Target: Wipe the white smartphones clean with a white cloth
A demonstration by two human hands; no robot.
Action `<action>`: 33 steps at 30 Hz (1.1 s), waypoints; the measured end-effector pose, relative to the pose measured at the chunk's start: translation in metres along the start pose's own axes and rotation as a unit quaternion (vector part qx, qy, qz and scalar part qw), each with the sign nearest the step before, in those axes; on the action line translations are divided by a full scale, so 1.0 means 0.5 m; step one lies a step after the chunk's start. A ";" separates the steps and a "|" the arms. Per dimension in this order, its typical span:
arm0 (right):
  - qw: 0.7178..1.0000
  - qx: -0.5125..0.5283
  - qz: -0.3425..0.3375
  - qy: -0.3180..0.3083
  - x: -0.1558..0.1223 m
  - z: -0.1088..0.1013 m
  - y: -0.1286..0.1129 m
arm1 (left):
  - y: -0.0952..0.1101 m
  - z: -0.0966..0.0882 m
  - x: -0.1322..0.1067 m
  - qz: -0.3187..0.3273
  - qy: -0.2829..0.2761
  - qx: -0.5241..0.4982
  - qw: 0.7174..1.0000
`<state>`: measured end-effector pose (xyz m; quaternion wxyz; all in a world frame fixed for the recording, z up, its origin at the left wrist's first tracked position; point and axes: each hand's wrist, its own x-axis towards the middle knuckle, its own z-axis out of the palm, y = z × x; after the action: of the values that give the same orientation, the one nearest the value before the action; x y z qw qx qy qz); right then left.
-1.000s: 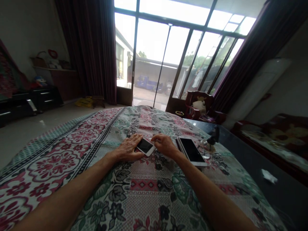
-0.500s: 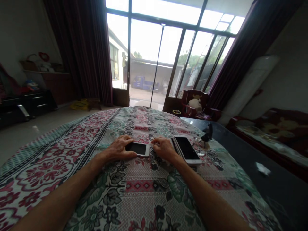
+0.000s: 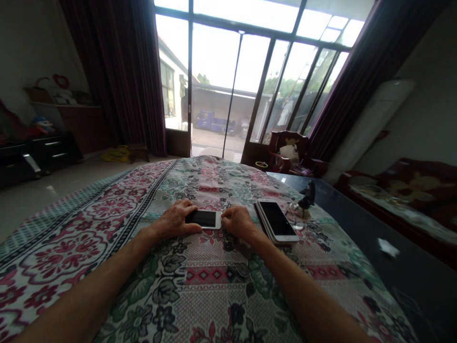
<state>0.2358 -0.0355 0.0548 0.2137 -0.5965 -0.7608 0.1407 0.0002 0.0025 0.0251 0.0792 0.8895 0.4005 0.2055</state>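
A small white phone (image 3: pixel 205 218) with a dark screen lies flat on the flowered cloth (image 3: pixel 214 286). My left hand (image 3: pixel 174 221) grips its left end, thumb along the near edge and fingers over the far edge. My right hand (image 3: pixel 237 222) rests curled at the phone's right end, its fingertips pressed against that end. Whether the right fingers pinch anything small is not visible. A larger white phone (image 3: pixel 277 220) lies screen up just right of my right hand.
A small dark object on a clear stand (image 3: pixel 303 202) sits past the larger phone. The bare dark tabletop (image 3: pixel 357 238) runs along the right with a white scrap (image 3: pixel 387 247). Glass doors (image 3: pixel 228 85), curtains and a red chair (image 3: pixel 293 152) stand beyond.
The small phone went from slanted to lying level and square across the cloth. My right hand closed in from above its corner to its right end. The view shifted slightly.
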 end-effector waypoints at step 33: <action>0.998 -0.054 -0.004 -0.029 -0.025 -0.024 -0.031 | 0.007 0.009 -0.003 -0.021 0.031 0.005 0.999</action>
<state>0.2312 -0.0520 0.0707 0.1594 -0.5997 -0.7757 0.1155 0.0037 -0.0011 0.0214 0.0671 0.8745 0.4222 0.2292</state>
